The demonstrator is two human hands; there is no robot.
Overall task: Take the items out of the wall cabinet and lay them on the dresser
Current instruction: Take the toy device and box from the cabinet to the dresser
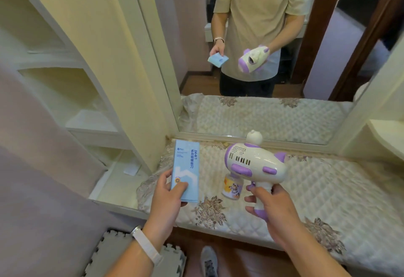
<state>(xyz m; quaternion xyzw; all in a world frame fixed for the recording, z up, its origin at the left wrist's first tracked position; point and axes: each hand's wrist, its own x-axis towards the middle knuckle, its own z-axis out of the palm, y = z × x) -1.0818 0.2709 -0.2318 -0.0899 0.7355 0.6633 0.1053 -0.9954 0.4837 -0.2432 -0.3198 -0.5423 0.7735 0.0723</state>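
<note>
Over the cream quilted, floral-edged dresser cover point(306, 189), below a wall mirror point(251, 112), a pale blue flat box point(185, 167) is clamped in the left hand point(166, 198); a white-and-purple plastic toy gun point(255, 165) is gripped by the right hand point(273, 206).

Your one head camera looks forward and down, close over the desk point(328, 189), facing the mirror point(251, 80) on the wall; the open cabinet point(65, 102) falls at the frame's left edge.
</note>
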